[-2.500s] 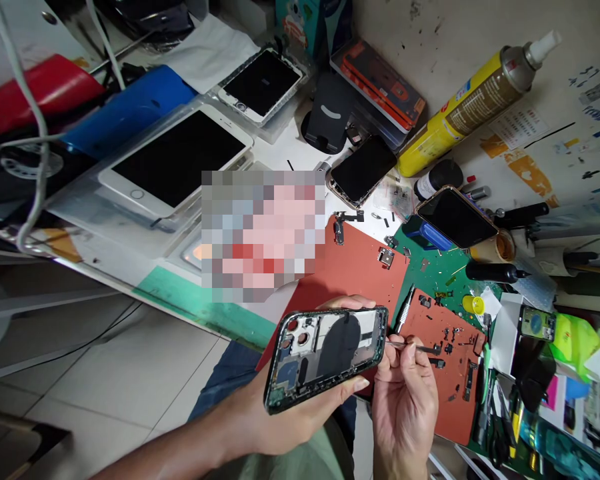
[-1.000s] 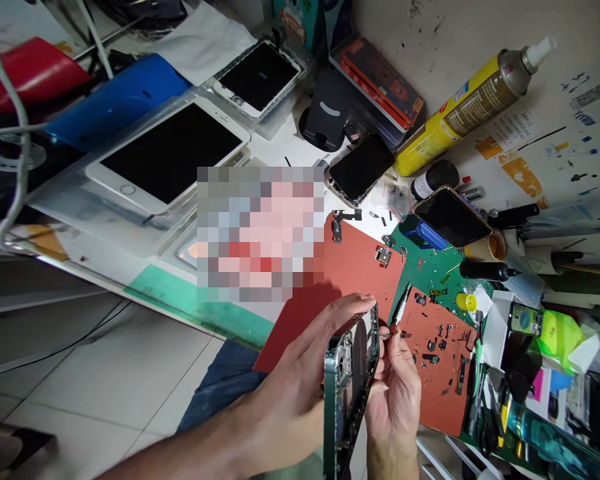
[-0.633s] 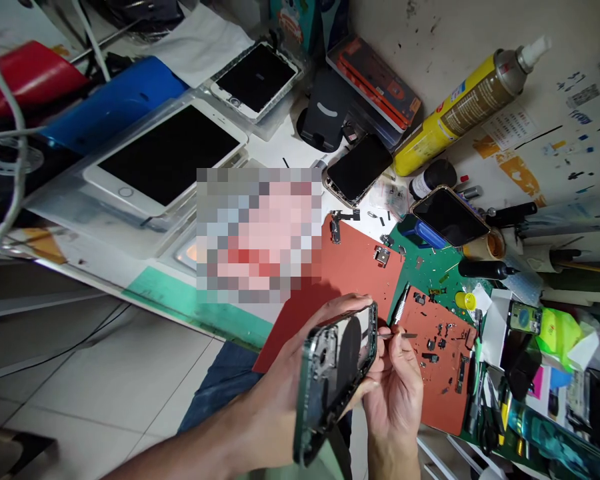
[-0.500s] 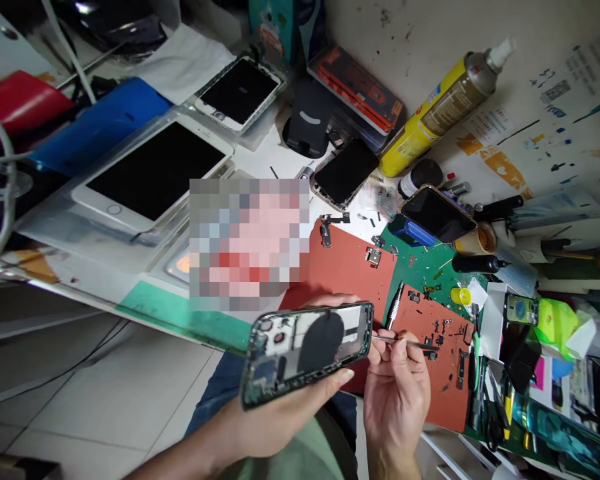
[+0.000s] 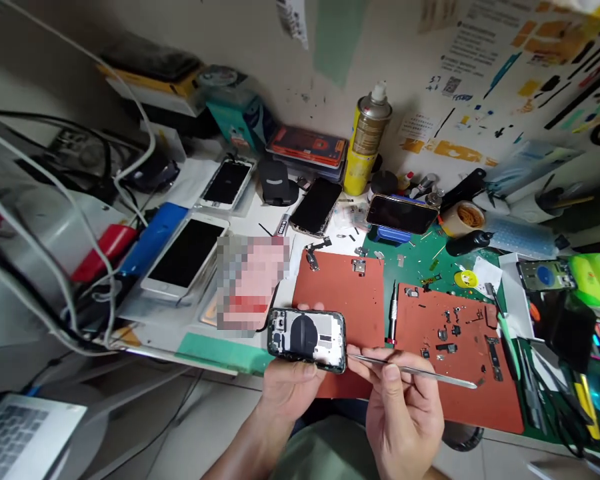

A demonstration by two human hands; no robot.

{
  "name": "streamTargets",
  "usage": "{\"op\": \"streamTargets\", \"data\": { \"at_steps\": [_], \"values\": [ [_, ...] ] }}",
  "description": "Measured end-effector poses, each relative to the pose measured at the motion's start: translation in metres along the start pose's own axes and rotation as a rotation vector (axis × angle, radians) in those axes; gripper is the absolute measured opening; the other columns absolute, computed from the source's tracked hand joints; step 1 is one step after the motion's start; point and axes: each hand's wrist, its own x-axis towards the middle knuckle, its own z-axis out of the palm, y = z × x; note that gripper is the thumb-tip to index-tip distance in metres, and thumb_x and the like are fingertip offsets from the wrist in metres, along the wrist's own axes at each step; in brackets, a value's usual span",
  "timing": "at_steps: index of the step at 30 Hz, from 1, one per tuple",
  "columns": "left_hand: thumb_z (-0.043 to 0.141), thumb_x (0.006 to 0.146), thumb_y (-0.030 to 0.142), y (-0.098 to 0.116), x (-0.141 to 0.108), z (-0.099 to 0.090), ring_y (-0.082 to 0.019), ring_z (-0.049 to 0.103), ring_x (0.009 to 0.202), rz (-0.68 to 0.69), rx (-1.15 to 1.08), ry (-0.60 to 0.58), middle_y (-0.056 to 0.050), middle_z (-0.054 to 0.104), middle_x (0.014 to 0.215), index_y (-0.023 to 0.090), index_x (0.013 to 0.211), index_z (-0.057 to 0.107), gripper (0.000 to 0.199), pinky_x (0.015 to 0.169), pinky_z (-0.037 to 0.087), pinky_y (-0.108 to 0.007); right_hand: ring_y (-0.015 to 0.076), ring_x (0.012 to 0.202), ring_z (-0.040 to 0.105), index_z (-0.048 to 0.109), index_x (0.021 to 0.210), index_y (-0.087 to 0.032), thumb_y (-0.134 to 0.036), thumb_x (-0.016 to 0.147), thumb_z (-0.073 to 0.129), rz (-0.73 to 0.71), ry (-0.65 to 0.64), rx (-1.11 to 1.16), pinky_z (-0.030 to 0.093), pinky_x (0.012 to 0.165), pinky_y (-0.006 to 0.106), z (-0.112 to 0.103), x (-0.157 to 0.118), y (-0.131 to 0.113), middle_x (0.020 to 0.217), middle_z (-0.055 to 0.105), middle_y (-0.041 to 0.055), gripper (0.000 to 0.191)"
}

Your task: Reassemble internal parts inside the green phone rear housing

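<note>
In the head view my left hand (image 5: 291, 383) is closed on an opened phone housing (image 5: 325, 333), its inside facing up with a round black pad in the middle. Between the thumb and fingers of my right hand (image 5: 403, 403) is a pair of metal tweezers (image 5: 430, 375). One end of them points at the housing's right short edge; whether it touches is unclear. Under and behind my hands lies a reddish-brown mat (image 5: 340, 280). A second such mat (image 5: 470, 407) on the right carries several small phone parts. A pen-like screwdriver (image 5: 393, 313) lies between the mats.
A white phone screen (image 5: 183, 257) and a black-screened phone (image 5: 317, 205) lie at the back left and centre. Another phone (image 5: 403, 213) rests on a blue stand. Behind it stands a yellow spray can (image 5: 363, 143). Loose tools (image 5: 533, 387) crowd the right edge; white cables (image 5: 55, 247) hang at left.
The view has turned and levelled, showing more of the wall and a laptop. The phone housing now lies flatter and looks farther from the camera. Both hands keep their holds.
</note>
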Motion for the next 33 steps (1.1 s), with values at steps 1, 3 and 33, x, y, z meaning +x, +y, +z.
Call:
{"op": "streamTargets", "data": {
  "at_steps": [1, 3, 33],
  "values": [
    [0.079, 0.077, 0.004, 0.0, 0.0, -0.002, -0.023, 0.061, 0.149, -0.015, -0.016, -0.025, 0.004, 0.065, 0.161, 0.047, 0.155, 0.058, 0.092, 0.116, 0.055, -0.03, 0.0275, 0.096, 0.087, 0.074, 0.11, -0.022, -0.022, 0.108, 0.067, -0.002, -0.008, 0.011, 0.074, 0.082, 0.042, -0.001, -0.002, 0.0, 0.103, 0.085, 0.0084, 0.008],
    [0.077, 0.077, 0.005, 0.001, 0.0, -0.003, -0.023, 0.058, 0.152, -0.029, -0.021, -0.07, 0.004, 0.064, 0.162, 0.047, 0.158, 0.055, 0.094, 0.12, 0.052, -0.031, 0.0274, 0.098, 0.086, 0.073, 0.113, -0.022, -0.02, 0.109, 0.064, 0.0, -0.034, 0.021, 0.074, 0.083, 0.043, -0.004, -0.007, 0.001, 0.106, 0.085, 0.0098, 0.011],
    [0.09, 0.062, 0.003, 0.008, 0.007, 0.031, -0.029, 0.07, 0.136, -0.032, 0.097, 0.118, 0.004, 0.077, 0.141, 0.041, 0.129, 0.073, 0.079, 0.121, 0.053, -0.051, 0.0247, 0.088, 0.087, 0.077, 0.103, -0.022, -0.024, 0.103, 0.075, 0.178, -0.031, 0.016, 0.074, 0.078, 0.038, -0.019, 0.014, -0.014, 0.097, 0.085, 0.0084, 0.004]
  ]
}}
